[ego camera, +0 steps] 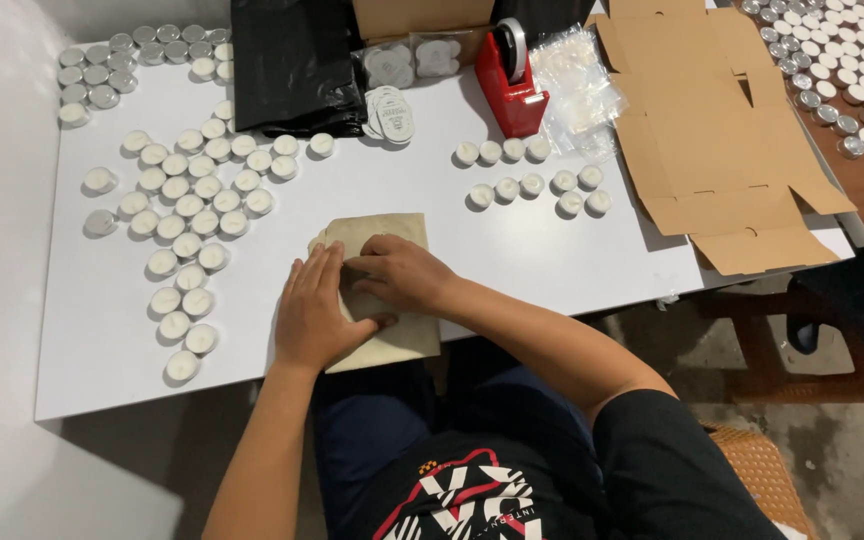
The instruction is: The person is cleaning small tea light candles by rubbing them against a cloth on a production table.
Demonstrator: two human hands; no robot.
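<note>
Place: small packing workshop.
Stock: many round white tealight candles in metal cups [190,205] spread over a white rectangular table [572,255].
Packaging: flattened brown cardboard boxes [722,140]; red tape dispenser [508,85]; clear plastic bags [577,85].
Floor: bare concrete [852,450].

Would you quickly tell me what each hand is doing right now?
Left hand: open, lying flat on the beige pouch.
Right hand: fingers bent, pressing on the same pouch; whether it grips anything cannot be told.

Black short-sleeved T-shirt, red-and-white printed graphic on chest; dark blue trousers; bare forearms; no rings, no watch visible.
</note>
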